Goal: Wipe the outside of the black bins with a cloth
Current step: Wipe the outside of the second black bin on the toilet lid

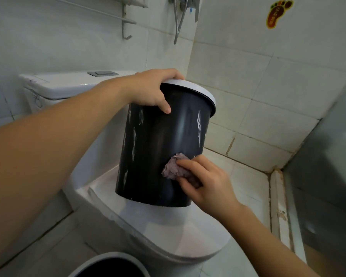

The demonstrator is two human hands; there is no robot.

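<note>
Black plastic bin (160, 148) with white rim ring, tilted, base resting on closed toilet lid (168, 232). Left hand (150, 90) grips the bin's rim, thumb on the outer wall; right hand (206, 182) clamps a crumpled mauve cloth (173, 166) against the lower side. Second bin (110, 264), partly visible, stands on the floor just below the toilet.

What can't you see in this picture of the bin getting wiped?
- Inside the held black bin: hidden by its own wall, head view.
- Its far side: turned away from the camera.
- Most of the cloth: covered by the right hand.
- Second bin: cut off by the bottom edge.
- Left hand fingertips: curled over the white rim, out of sight.
- Foot sticker writing: too small.
</note>
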